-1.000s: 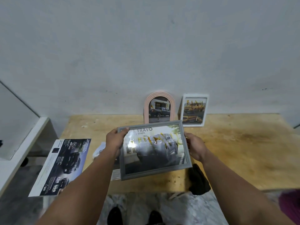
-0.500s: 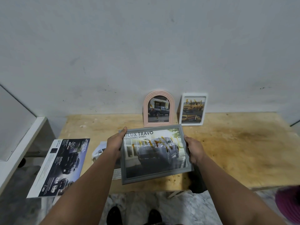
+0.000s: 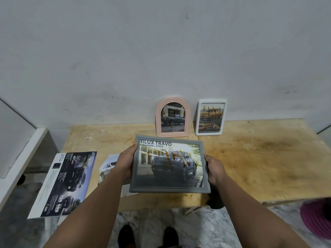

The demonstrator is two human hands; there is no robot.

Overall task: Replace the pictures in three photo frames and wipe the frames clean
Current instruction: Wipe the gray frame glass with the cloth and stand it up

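Grey frame (image 3: 169, 164) hangs just above the tabletop (image 3: 259, 158), glass up and tilted toward the person, left hand (image 3: 126, 162) and right hand (image 3: 214, 169) each in a closed grip on a side edge. Probably this keeps the orange-smeared glass readable for wiping; pink arched frame (image 3: 172, 116) and white frame (image 3: 211, 117) lean on the wall behind.

Grey frame (image 3: 169, 165) picture: "HILUX TRAVO", "4TREX". Brochure (image 3: 65, 183): "204", "500".
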